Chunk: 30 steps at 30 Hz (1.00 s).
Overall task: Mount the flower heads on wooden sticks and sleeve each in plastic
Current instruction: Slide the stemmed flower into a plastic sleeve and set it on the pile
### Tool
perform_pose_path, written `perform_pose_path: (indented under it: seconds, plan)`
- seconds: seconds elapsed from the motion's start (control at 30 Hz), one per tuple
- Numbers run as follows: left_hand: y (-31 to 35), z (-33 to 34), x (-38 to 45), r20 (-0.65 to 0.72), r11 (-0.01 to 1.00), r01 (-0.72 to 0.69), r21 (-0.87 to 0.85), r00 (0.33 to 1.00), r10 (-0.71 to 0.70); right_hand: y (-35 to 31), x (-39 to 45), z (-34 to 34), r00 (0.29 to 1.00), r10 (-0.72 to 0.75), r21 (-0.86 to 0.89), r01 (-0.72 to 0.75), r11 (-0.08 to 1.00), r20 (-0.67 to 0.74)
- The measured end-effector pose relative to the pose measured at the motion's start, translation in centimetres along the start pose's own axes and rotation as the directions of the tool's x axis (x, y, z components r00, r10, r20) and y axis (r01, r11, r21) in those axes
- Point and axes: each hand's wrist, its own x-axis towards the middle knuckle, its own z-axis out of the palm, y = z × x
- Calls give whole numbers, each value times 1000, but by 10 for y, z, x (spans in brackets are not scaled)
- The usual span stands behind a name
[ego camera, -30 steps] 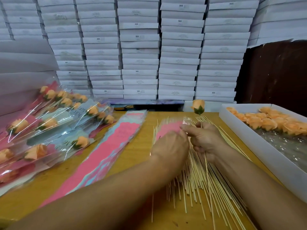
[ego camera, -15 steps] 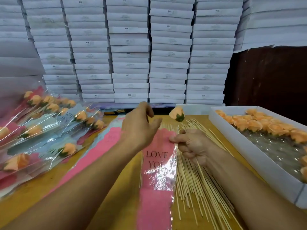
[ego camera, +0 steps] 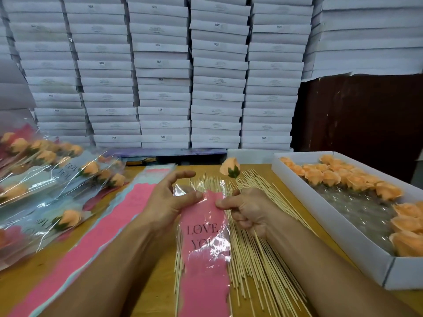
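A pink plastic sleeve (ego camera: pixel 204 252) printed "LOVE YOU" lies over the spread of wooden sticks (ego camera: pixel 258 248) in the middle of the table. My left hand (ego camera: pixel 170 200) pinches the sleeve's top left edge with thumb and a finger, the other fingers raised. My right hand (ego camera: pixel 248 208) pinches the sleeve's top right edge and grips a stick that carries an orange flower head (ego camera: pixel 230 167), which stands up above the sleeve's clear mouth.
A white box (ego camera: pixel 332 227) of loose orange flower heads (ego camera: pixel 336 176) sits at the right. A stack of pink sleeves (ego camera: pixel 91 243) lies left of centre. Finished sleeved flowers (ego camera: pixel 52 177) are piled at the far left. Stacked white boxes (ego camera: pixel 164 76) wall off the back.
My left hand pulled one pink sleeve off toward me, let go, then came back down to pinch its top edge. My right hand kept the flower on its stick and now also pinches the sleeve.
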Motion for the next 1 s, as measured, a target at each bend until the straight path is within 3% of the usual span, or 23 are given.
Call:
perform_pose_path:
  seconds: [0.17,0.53,0.7,0.87,1.0]
  plan:
    - [-2,-11,3,49,982,-52,180,998,43,0,-1,0,1000,15,-9,-15,1000,10]
    - [-6,-12,8,87,909,-230,347,973,213,4,1,0,999,-2,-42,0,999,-42]
    - [-9,-20,15,46,928,-230,291,973,227,6,1,0,1000,19,-147,-19,989,-5]
    - [-5,-21,13,77,994,-111,-4,991,111,5,2,1,999,34,-154,-29,988,25]
    - [-6,-18,9,155,992,-106,-65,981,115,4,0,2,996,51,-161,-40,986,67]
